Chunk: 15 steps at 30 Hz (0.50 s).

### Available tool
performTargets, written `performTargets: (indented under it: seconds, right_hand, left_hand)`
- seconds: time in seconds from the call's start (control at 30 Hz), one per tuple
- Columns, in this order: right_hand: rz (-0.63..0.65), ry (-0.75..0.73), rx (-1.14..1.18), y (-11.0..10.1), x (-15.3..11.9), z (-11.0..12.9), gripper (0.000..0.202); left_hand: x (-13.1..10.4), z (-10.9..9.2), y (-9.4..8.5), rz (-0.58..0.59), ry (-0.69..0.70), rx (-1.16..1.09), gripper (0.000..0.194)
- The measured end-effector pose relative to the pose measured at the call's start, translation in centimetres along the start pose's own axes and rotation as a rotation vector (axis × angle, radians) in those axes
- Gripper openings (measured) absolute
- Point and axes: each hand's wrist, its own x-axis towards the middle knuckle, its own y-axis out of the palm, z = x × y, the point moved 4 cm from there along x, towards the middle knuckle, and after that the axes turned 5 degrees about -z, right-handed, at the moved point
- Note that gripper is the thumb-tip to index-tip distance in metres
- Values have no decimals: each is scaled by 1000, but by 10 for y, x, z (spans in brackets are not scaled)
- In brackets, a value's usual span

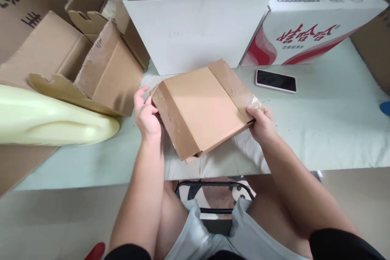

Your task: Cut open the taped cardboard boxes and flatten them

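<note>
A brown cardboard box (pixel 202 107), with strips of clear tape along two of its sides, is held tilted over the pale green cloth, between both hands. My left hand (pixel 148 115) grips its left edge, thumb near the taped strip and some fingers behind it. At the lower right corner my right hand (pixel 262 124) pinches the box, with loose shiny tape beside the thumb. Beneath the near edge a piece of cardboard sticks out a little. The underside of the box is hidden.
White boxes (pixel 195 32) stand along the back, beside a red and white printed carton (pixel 298 38). A phone (pixel 276 81) lies on the green cloth (pixel 323 130) at the right. Open cardboard boxes (pixel 112 73) and a pale yellow rounded object (pixel 55 120) occupy the left.
</note>
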Motion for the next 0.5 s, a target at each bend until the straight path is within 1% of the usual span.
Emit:
performTargets:
  seconds: [0.1, 0.2, 0.27, 0.3, 0.37, 0.43, 0.5]
  right_hand:
    - [-13, 11, 53, 0, 0, 4, 28]
    - [-72, 11, 116, -2, 0, 11, 22]
    - [-105, 20, 162, -3, 0, 16, 20]
    - [-113, 25, 179, -3, 1, 17, 19]
    - [-110, 27, 192, -3, 1, 20, 19]
    - [-95, 11, 200, -3, 2, 22, 19]
    - [-61, -10, 203, -3, 4, 23, 23]
  left_hand:
    - [2, 4, 0, -6, -70, 0, 65]
    - [5, 11, -1, -21, -149, 6, 69]
    - [7, 15, -1, -9, -187, 61, 66]
    - [7, 17, -1, 14, -197, 107, 63]
    - [7, 18, 1, 103, -173, 199, 52]
    - [5, 17, 5, 218, -106, 248, 40]
    - [2, 14, 7, 292, -48, 266, 32]
